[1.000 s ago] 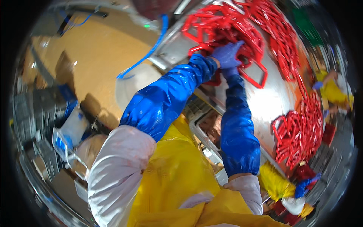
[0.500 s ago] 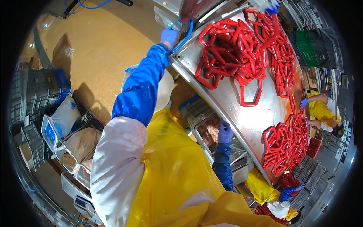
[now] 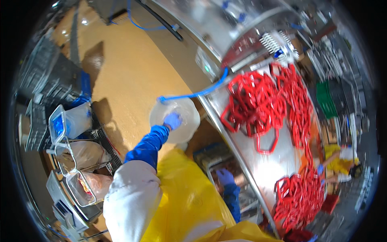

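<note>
My left hand, in a blue-purple glove and blue sleeve, reaches over the white round tub; motion blur hides its fingers. A blue hose runs from the table's corner to the tub's rim. My right hand, gloved alike, is low beside the table edge, over a crate whose contents are blurred; I cannot make out its fingers. Linked red sausages lie heaped on the metal table to my right, with another heap nearer me.
At the table's far side a person in a yellow apron has gloved hands by the sausages. Lined bins and dark stacked crates stand on the left. Machinery with a white toothed part borders the table's far end.
My left hand has come down from the hose and bag at the table's corner to the tub. The hose end now lies at the tub. My right hand has dropped away from the table's edge.
</note>
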`<state>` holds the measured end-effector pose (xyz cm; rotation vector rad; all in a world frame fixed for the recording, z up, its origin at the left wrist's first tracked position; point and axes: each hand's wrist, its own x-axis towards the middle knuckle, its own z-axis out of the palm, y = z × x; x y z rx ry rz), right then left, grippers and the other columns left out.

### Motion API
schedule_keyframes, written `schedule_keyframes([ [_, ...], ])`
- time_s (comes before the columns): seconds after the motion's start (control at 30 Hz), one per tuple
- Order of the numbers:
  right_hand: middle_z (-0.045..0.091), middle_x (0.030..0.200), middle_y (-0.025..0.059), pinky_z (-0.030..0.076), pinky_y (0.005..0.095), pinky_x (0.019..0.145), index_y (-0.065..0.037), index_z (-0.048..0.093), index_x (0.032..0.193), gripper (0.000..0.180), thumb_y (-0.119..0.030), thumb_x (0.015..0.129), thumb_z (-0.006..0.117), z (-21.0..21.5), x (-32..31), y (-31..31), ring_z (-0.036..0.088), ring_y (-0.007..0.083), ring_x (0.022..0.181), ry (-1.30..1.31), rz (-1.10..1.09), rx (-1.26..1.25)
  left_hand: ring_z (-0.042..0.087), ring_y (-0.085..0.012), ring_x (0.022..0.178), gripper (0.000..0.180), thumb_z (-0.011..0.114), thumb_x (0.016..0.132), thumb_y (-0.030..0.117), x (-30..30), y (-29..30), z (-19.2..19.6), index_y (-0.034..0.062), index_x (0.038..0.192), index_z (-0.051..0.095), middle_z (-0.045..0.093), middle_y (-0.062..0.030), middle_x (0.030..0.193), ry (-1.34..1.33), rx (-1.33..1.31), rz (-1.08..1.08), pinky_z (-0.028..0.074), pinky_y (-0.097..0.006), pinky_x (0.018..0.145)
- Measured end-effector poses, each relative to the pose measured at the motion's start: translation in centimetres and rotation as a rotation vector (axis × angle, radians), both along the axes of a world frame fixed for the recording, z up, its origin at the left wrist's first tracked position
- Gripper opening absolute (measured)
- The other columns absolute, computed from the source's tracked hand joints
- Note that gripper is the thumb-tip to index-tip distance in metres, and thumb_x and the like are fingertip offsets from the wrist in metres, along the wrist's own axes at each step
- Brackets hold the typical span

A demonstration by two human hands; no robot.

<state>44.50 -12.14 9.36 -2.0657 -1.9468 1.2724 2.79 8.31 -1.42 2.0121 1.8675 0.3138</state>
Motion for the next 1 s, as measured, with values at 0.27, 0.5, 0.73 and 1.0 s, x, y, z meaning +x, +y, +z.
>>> schedule_keyframes([
  [0.27, 0.071, 0.103, 0.0112, 0.052, 0.0368, 0.087, -0.002, 0.067, 0.111, 0.037, -0.035, 0.097, 0.059, -4.2, -3.6, 4.2, 0.066, 0.0255, 0.096, 0.795, -0.428, -0.368, 0.067, -0.0205, 0.089, 0.048, 0.047, 0.102, 0.045, 7.3, -4.3, 11.6, 0.0079, 0.128, 0.061, 0.069, -0.0096, 0.115, -1.269, -1.287, -0.283, 0.055, -0.034, 0.076],
  [0.5, 0.061, 0.122, 0.0126, 0.044, 0.0365, 0.096, -0.001, 0.054, 0.127, 0.040, -0.029, 0.099, 0.057, 23.2, -7.4, 1.7, 0.058, 0.0231, 0.110, 0.826, 0.063, -0.062, 0.042, -0.0222, 0.136, 0.054, 0.064, 0.098, 0.027, 9.7, -15.9, 34.9, 0.0029, 0.143, 0.047, 0.047, -0.0126, 0.147, -1.192, -0.632, -1.293, 0.034, -0.039, 0.113],
  [0.73, 0.063, 0.105, 0.0142, 0.046, 0.0435, 0.082, -0.004, 0.060, 0.109, 0.023, -0.023, 0.097, 0.058, 9.3, 3.7, -6.2, 0.060, 0.0312, 0.094, 0.259, 0.171, -0.250, 0.058, -0.0285, 0.120, 0.051, 0.057, 0.096, 0.043, 3.6, -22.2, 10.9, 0.0076, 0.132, 0.060, 0.063, -0.0155, 0.129, -0.401, -0.876, -0.237, 0.044, -0.039, 0.103],
  [1.0, 0.065, 0.093, 0.0188, 0.047, 0.0510, 0.071, -0.003, 0.066, 0.092, 0.021, -0.021, 0.097, 0.057, 1.6, 15.3, -4.1, 0.061, 0.0405, 0.083, -0.241, -0.463, 0.898, 0.061, -0.0381, 0.109, 0.050, 0.063, 0.084, 0.034, 6.1, -13.3, 8.1, 0.0034, 0.123, 0.059, 0.063, -0.0216, 0.115, -0.284, -0.096, 0.046, 0.049, -0.046, 0.095],
])
